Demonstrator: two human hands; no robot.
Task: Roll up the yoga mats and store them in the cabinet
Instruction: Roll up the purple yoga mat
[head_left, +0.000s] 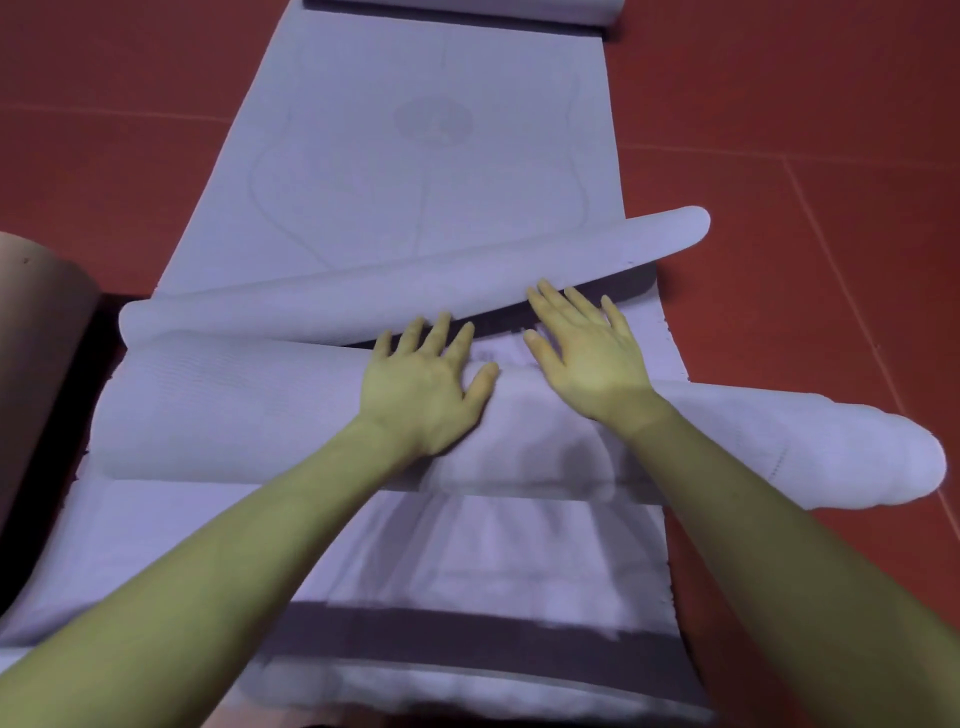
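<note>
Pressing two flat hands, left hand (423, 387) and right hand (587, 353), on one rolled yoga mat (234, 410).

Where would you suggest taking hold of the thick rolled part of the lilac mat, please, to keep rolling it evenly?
Probably on top of the thick roll, from the near side, hands apart toward its two ends. It lies crosswise as a long cylinder, and the left hand and right hand both lie flat near its middle, while its right end bulges out past the mat's edge.
</note>
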